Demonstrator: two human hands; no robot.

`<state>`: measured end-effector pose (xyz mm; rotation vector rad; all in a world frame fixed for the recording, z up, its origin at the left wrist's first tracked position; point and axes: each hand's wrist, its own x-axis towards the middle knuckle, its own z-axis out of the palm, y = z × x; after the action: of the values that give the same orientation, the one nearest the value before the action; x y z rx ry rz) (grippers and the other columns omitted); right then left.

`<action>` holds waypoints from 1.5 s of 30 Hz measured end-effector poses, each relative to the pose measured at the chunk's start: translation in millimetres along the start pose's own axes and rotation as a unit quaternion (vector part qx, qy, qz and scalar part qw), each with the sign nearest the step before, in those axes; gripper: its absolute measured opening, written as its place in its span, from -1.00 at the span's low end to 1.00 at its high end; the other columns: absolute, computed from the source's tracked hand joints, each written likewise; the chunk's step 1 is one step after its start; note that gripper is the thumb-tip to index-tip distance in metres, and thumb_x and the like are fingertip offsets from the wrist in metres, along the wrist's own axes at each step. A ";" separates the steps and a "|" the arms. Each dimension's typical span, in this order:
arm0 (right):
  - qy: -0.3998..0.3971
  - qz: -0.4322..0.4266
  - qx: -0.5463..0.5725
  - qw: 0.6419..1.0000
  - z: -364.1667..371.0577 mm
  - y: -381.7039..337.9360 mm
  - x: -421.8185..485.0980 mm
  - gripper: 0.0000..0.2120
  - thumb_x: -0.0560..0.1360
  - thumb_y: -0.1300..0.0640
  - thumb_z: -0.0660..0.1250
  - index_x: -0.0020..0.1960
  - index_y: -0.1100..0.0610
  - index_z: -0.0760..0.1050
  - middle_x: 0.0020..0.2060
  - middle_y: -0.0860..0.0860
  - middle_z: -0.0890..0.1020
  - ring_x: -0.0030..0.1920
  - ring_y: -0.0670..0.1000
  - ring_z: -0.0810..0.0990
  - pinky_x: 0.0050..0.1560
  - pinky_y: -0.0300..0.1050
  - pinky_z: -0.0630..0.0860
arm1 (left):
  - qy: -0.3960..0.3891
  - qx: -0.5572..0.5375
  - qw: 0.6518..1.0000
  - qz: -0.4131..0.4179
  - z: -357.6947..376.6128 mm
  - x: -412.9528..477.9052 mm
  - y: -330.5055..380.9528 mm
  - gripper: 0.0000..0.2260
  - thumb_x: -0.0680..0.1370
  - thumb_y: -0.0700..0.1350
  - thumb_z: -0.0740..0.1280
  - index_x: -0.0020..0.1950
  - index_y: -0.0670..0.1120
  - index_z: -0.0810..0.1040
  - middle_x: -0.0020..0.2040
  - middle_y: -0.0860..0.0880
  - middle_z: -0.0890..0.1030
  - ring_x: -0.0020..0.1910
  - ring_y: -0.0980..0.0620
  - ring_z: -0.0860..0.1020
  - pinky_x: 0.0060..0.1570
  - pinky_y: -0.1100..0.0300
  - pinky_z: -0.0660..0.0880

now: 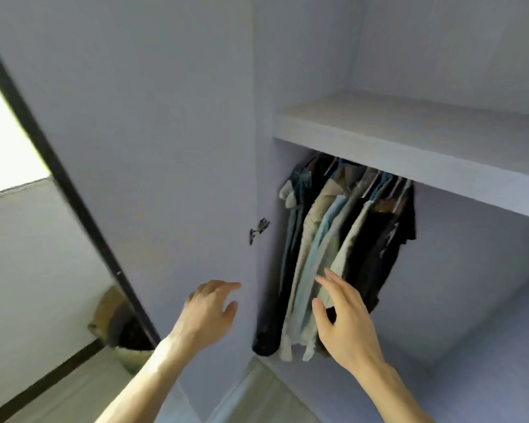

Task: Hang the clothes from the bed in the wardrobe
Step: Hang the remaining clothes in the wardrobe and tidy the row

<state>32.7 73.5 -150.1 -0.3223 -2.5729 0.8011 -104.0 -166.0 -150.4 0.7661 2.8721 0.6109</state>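
Left hand and right hand, fingers spread and empty, are hovering by clothes at one o'clock. Shoving risks unhooking them.

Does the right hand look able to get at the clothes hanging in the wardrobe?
Probably yes. The open right hand is right at the lower edge of the hanging clothes, the wardrobe door stands open, and nothing lies between them.

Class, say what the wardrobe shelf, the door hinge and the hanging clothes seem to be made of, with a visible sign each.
Shelf: probably laminated board, matt pale grey, thick flat front edge. Hinge: metal, dark with a glint. Clothes: soft matt fabric, hanging in loose folds; the fibre cannot be told.
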 end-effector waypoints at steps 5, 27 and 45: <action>-0.233 -0.103 0.045 0.966 106.7 -74.6 -57.2 -0.64 0.59 0.03 0.32 0.38 -0.15 0.47 0.38 -0.33 0.34 0.43 -0.19 0.32 0.39 -0.36 0.15 | -0.009 0.024 0.987 -0.160 6.4 -146.0 -84.9 -0.62 0.62 0.06 0.20 0.44 0.14 0.43 0.39 0.04 0.48 0.40 -0.04 0.40 0.37 0.03 0.35; -0.552 -0.714 0.046 0.428 254.5 -408.2 -420.8 -0.58 0.67 -0.11 0.09 0.53 -0.22 0.22 0.57 -0.20 0.15 0.57 -0.10 0.07 0.51 -0.14 0.14 | 0.277 -0.082 0.470 -0.834 100.5 -748.2 -54.6 -0.62 0.63 0.03 0.20 0.46 0.12 0.40 0.43 0.07 0.42 0.38 -0.01 0.40 0.36 0.07 0.33; -0.534 -0.770 -0.155 0.311 521.3 -396.8 -734.3 -0.37 0.57 -0.29 -0.17 0.61 -0.18 -0.09 0.62 0.00 -0.12 0.61 0.10 -0.17 0.55 0.20 -0.03 | 0.226 -0.197 0.318 -0.899 301.9 -1011.3 -236.4 -0.46 0.60 0.05 0.23 0.58 0.03 0.22 0.57 -0.11 0.23 0.52 -0.12 0.24 0.46 -0.05 0.24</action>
<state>404.5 -747.3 -545.7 2.9473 -1.9767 -0.5739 726.4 -750.3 -522.7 -2.5402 1.5382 0.7966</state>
